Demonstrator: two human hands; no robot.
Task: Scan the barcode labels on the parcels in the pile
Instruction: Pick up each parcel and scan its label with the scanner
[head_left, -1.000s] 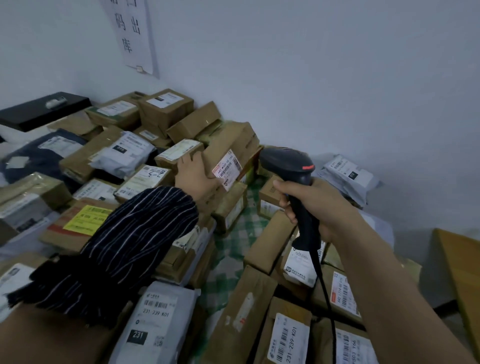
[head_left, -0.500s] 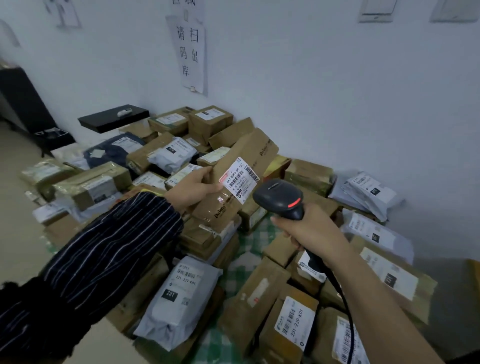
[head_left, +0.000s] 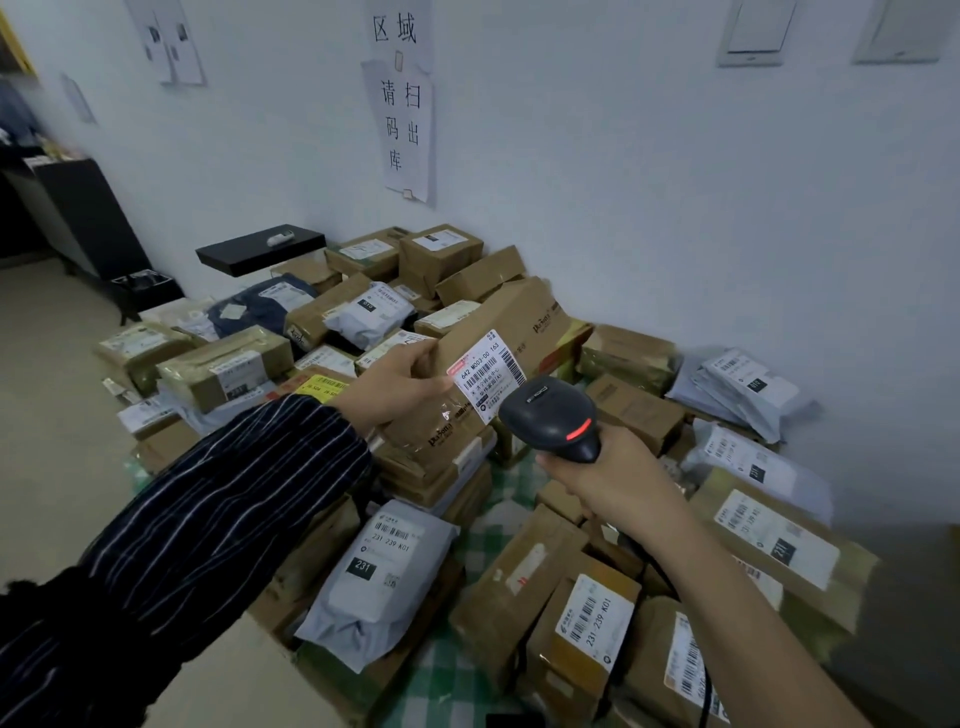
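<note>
My left hand (head_left: 395, 383) grips a long brown cardboard parcel (head_left: 511, 322) lifted above the pile and tilted, its white barcode label (head_left: 485, 371) facing me. My right hand (head_left: 605, 486) holds a black handheld scanner (head_left: 550, 418) by its handle, the scanner's head just below and right of the label and a red light showing on its top. The pile of parcels (head_left: 540, 566) lies on the floor under both hands: brown boxes and grey mailer bags, most with white labels.
A grey mailer bag (head_left: 382, 577) marked 231 lies in the near middle. Green checked cloth (head_left: 493, 525) shows between parcels. A white wall (head_left: 623, 182) with paper signs (head_left: 400, 98) backs the pile. A black shelf (head_left: 260, 249) and black furniture (head_left: 88, 213) stand at left.
My left hand has lifted the long parcel out of the pile and turned its label toward me. My right hand has brought the scanner closer under the label. My view has pulled back.
</note>
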